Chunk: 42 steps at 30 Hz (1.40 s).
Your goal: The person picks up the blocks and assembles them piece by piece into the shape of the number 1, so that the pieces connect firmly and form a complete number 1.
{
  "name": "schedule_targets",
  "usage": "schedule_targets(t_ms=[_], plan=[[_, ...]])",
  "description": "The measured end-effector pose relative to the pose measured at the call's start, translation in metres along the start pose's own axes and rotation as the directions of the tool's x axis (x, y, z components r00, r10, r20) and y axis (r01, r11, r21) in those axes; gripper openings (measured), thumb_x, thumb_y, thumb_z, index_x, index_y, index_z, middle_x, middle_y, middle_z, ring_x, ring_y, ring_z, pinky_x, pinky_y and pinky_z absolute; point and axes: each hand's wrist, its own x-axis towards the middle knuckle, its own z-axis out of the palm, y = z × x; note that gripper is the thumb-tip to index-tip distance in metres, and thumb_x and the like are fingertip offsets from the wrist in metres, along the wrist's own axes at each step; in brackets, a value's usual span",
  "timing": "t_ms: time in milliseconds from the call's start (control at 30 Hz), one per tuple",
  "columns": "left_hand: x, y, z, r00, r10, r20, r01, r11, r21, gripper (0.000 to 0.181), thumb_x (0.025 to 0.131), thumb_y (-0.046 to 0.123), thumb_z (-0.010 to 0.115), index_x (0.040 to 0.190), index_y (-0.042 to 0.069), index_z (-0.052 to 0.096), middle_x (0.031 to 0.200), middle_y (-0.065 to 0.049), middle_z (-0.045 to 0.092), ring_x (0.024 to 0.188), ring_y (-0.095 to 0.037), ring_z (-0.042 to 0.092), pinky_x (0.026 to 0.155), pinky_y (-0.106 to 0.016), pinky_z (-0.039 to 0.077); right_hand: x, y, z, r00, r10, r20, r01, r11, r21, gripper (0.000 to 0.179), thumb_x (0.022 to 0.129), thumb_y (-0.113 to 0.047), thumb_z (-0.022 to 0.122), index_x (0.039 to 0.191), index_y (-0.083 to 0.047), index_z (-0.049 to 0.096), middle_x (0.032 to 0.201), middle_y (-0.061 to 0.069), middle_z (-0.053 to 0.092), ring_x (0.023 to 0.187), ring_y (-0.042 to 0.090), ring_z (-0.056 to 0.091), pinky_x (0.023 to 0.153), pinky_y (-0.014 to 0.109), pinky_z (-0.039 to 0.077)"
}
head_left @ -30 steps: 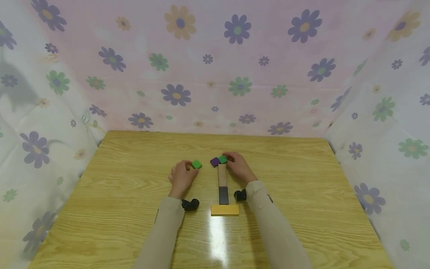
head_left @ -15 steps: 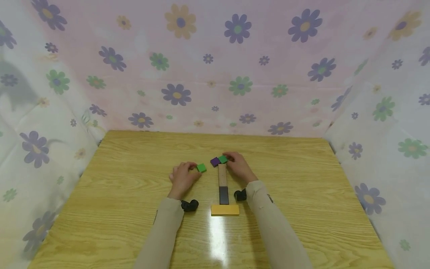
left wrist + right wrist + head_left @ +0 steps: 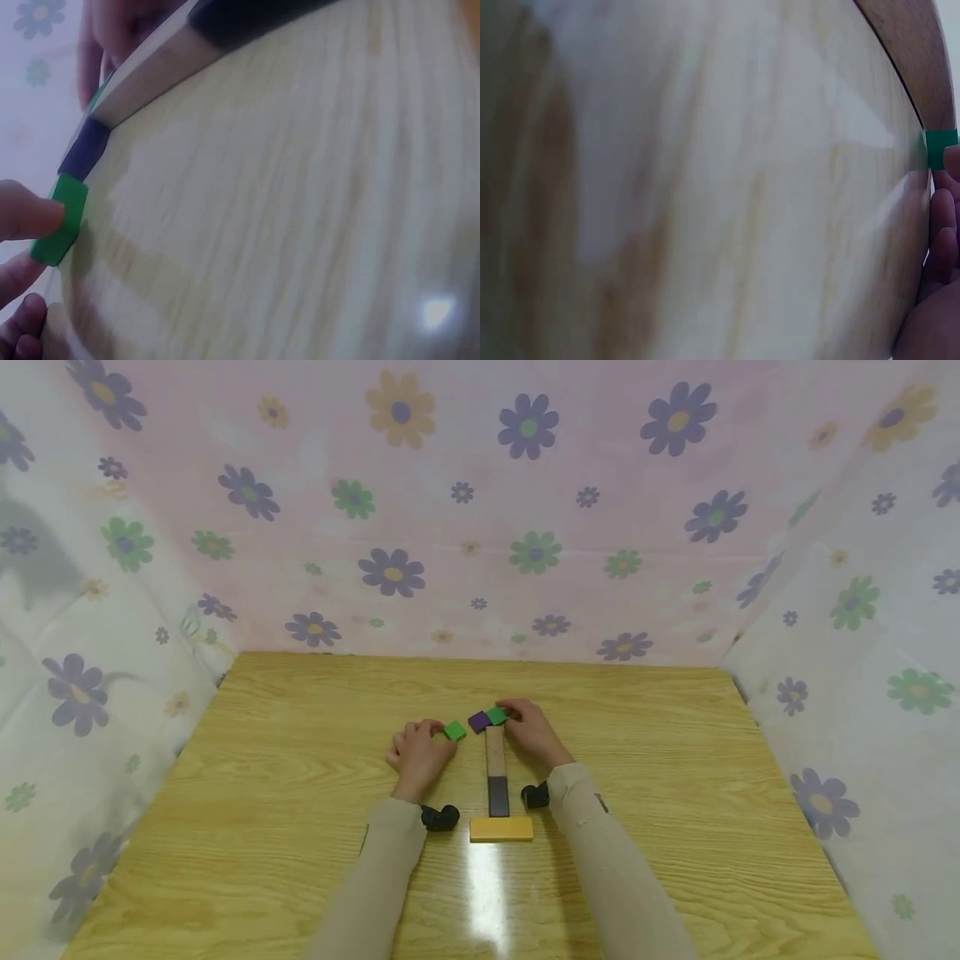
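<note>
My left hand [image 3: 422,758] pinches a light green square block [image 3: 454,731] between thumb and fingers, just left of a purple block [image 3: 479,722]. In the left wrist view this green block [image 3: 61,221] appears very close to the purple block [image 3: 85,148]; I cannot tell whether they touch. My right hand [image 3: 534,733] holds a darker green block [image 3: 497,716] at its right side, and that block sits against the purple one. Below them a plain wooden block [image 3: 496,752] and a black block [image 3: 498,797] form an upright line down to a yellow bar [image 3: 501,830].
A wood-grain table [image 3: 637,727] lies under everything. Flower-print cloth [image 3: 480,527] hangs behind it and at both sides. Each wrist carries a black camera, one by the left sleeve [image 3: 393,839] and one by the right sleeve [image 3: 600,835].
My left hand has moved right with the light green block, bringing it nearer the purple block and turning it a little. The right hand and the other blocks stay put.
</note>
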Motion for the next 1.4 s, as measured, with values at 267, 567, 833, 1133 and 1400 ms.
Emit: schedule_targets(t_ms=[267, 567, 833, 1133, 1400], plan=[[-0.0028, 0.0068, 0.0064, 0.999, 0.012, -0.035, -0.013, 1.000, -0.019, 0.032, 0.074, 0.033, 0.064, 0.102, 0.022, 0.056, 0.106, -0.002, 0.044, 0.092, -0.026, 0.029, 0.079, -0.048, 0.009, 0.0017, 0.0024, 0.0026, 1.000, 0.002, -0.012, -0.002, 1.000, -0.008, 0.039, 0.086, 0.000, 0.045, 0.124, -0.007, 0.051, 0.109, 0.008, 0.053, 0.097, 0.020, 0.048, 0.081, 0.036, 0.040], [-0.0031, 0.0025, 0.0104, 0.998, 0.055, -0.025, -0.056, 0.998, -0.007, 0.032, 0.074, 0.037, 0.065, 0.102, 0.024, 0.058, 0.108, -0.001, 0.044, 0.093, -0.026, 0.029, 0.078, -0.046, 0.009, 0.0008, 0.0049, 0.0028, 1.000, 0.009, -0.019, -0.010, 1.000, -0.025, 0.039, 0.086, -0.001, 0.045, 0.124, -0.008, 0.051, 0.109, 0.008, 0.052, 0.097, 0.020, 0.048, 0.080, 0.036, 0.041], [-0.0039, 0.0011, 0.0100, 0.995, 0.089, -0.036, -0.089, 0.996, -0.007, 0.030, 0.075, 0.041, 0.065, 0.102, 0.028, 0.060, 0.107, 0.000, 0.044, 0.091, -0.025, 0.030, 0.076, -0.046, 0.010, 0.0008, 0.0051, 0.0026, 1.000, 0.002, -0.015, -0.002, 0.999, -0.034, 0.039, 0.086, -0.002, 0.046, 0.124, -0.009, 0.051, 0.110, 0.008, 0.052, 0.098, 0.020, 0.048, 0.082, 0.037, 0.040], [-0.0062, 0.0030, 0.0080, 0.993, 0.110, -0.037, -0.110, 0.994, -0.014, 0.032, 0.075, 0.042, 0.066, 0.102, 0.027, 0.062, 0.107, -0.001, 0.045, 0.090, -0.026, 0.030, 0.075, -0.046, 0.010, 0.0006, 0.0033, 0.0022, 1.000, -0.005, -0.011, 0.004, 0.999, -0.036, 0.040, 0.086, -0.001, 0.045, 0.124, -0.009, 0.051, 0.110, 0.008, 0.052, 0.097, 0.020, 0.048, 0.082, 0.036, 0.040], [-0.0067, 0.0040, 0.0071, 0.993, 0.110, -0.037, -0.110, 0.994, -0.008, 0.032, 0.075, 0.044, 0.066, 0.103, 0.028, 0.061, 0.108, 0.000, 0.044, 0.090, -0.026, 0.029, 0.075, -0.046, 0.010, 0.0004, 0.0007, 0.0014, 1.000, -0.011, -0.013, 0.010, 0.999, -0.037, 0.039, 0.086, -0.001, 0.046, 0.124, -0.007, 0.051, 0.109, 0.009, 0.052, 0.098, 0.021, 0.048, 0.083, 0.037, 0.040]])
